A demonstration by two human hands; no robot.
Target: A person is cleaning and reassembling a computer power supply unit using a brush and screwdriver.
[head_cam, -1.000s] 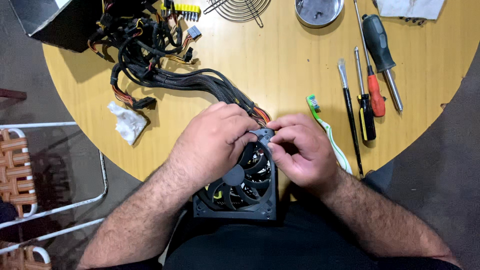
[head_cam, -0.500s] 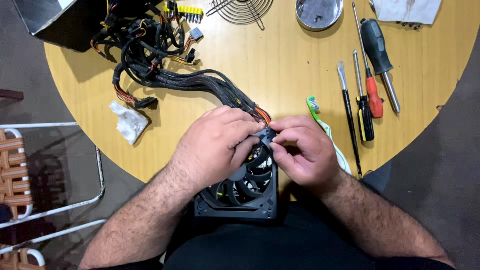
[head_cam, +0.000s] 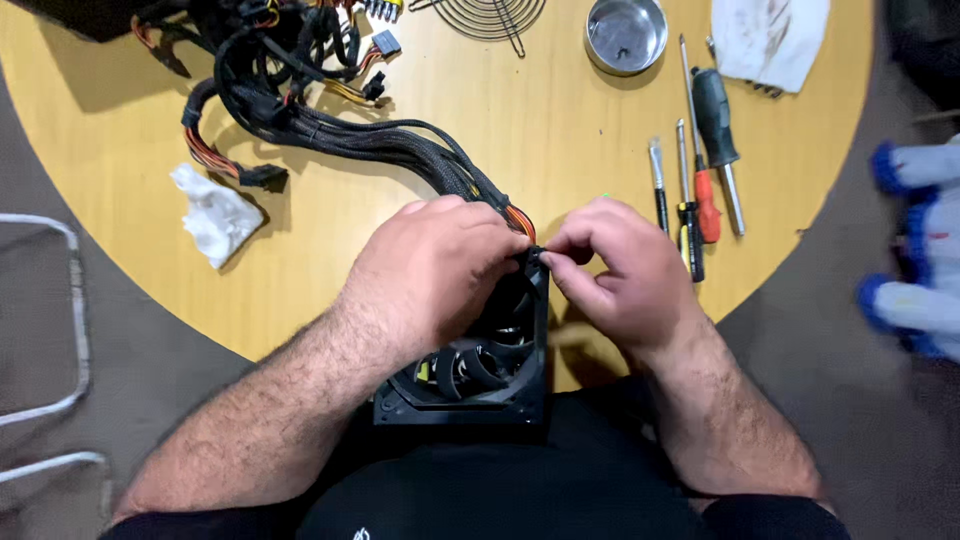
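Screwdrivers lie at two o'clock on the worktop, metal bowl at twelve, crumpled tissue at nine.

Bare wood of the round yellow wooden table is left free btwn the thick black sleeved cable bundle and the row of screwdrivers; a hand could be passed there toward the far edge. That edge is blocked by the round wire fan grille and the small round metal tin. The left side is partly taken up by the crumpled white tissue, w/ open table around it. The near edge is filled by the square black plastic fan, closed in by the left hand and right hand. The far right corner is covered by a stained white cloth.
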